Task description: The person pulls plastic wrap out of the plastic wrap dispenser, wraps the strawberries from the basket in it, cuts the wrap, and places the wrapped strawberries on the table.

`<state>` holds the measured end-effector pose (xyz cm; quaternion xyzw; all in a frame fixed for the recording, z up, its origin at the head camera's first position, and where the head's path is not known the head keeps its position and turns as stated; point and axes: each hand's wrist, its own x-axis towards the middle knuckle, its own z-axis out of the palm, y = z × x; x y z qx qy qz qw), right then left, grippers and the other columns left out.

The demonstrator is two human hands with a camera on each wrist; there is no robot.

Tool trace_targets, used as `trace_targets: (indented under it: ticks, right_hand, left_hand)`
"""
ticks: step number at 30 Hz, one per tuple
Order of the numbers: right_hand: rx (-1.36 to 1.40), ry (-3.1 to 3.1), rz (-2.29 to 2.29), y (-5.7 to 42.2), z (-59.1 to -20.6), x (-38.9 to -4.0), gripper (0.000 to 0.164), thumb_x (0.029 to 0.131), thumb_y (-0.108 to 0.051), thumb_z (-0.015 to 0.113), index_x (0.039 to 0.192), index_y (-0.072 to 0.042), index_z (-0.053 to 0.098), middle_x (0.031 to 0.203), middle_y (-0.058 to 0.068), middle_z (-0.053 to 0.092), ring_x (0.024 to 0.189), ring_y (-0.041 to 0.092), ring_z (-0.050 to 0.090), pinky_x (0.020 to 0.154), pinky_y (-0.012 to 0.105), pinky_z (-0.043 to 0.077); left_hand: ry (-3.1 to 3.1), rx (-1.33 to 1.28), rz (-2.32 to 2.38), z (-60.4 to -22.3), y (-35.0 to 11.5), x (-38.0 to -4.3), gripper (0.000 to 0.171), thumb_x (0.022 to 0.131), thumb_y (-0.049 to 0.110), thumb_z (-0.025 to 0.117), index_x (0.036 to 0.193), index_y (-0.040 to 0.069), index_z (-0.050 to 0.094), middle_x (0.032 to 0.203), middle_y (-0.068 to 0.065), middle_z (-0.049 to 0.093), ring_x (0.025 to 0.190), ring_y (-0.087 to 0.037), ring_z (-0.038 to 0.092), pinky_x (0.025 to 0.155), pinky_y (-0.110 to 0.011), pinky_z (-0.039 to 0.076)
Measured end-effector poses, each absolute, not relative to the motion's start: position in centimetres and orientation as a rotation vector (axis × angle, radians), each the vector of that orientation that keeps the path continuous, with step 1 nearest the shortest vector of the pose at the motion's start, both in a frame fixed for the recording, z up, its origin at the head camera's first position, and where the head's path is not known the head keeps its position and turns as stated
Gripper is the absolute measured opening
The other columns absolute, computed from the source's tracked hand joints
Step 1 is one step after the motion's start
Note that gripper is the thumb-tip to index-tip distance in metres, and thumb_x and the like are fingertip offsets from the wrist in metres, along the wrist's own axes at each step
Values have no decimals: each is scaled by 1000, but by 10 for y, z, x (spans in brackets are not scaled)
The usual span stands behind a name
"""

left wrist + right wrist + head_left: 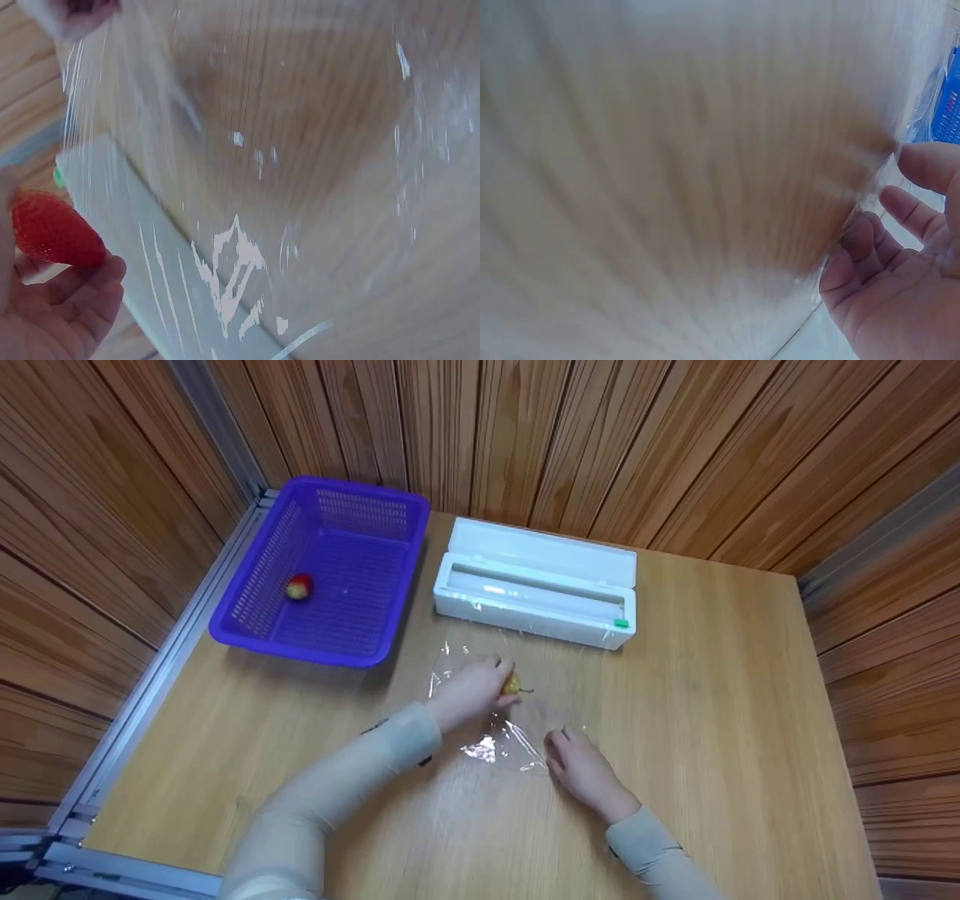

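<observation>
Plainly, we see the red strawberry (56, 229) near the middle of the wooden table (712, 697), clamped between the left hand's (469, 690) thumb and fingers, its pale, stemmed end facing right. We judge it light and easily bruised if real, best held lightly around its broad sides, with the thin stem left alone. Beneath and around that hand spreads clear plastic film (480, 748); we expect it to be flimsy, slick and clingy, easiest to manage by an edge. To the near right, the right hand (585, 772) has its fingers curled on such an edge. Farther out stands the white film dispenser (517, 617), lid raised; at far left, a purple basket (300, 651) holds another strawberry (299, 586).
</observation>
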<state>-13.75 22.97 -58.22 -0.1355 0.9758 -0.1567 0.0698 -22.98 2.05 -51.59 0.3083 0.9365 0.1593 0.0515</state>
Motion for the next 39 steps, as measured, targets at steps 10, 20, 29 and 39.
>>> trace_targets:
  ticks: [10,20,29,39]
  right_hand:
    - [-409,2933,-485,230,-585,-138,24,81,-20,58,104,-14,53,94,0,52,86,17,51,75,34,44]
    - [-441,2938,-489,231,-585,-137,26,80,-18,59,105,-12,53,93,1,51,86,18,51,76,34,44]
    - [-467,2936,-526,232,-584,-138,26,79,-16,61,103,-11,53,90,0,49,81,16,48,72,33,43]
    - [-446,2926,-522,232,-584,-138,25,80,-18,59,104,-12,53,91,0,50,82,15,48,73,32,42]
  left_hand:
    - [2818,1019,120,-539,42,-212,49,78,52,54,107,13,47,102,-4,52,85,-20,55,71,-35,49]
    - [2764,1142,-77,-556,46,-204,68,72,62,53,119,14,40,124,-10,49,93,-25,58,76,-40,48]
    - [2853,1156,-178,-566,47,-197,72,65,72,48,107,14,43,94,-1,53,78,-19,56,62,-34,47]
    - [2847,1086,-113,-568,45,-195,75,63,73,48,111,16,42,99,-2,53,85,-21,56,69,-38,48]
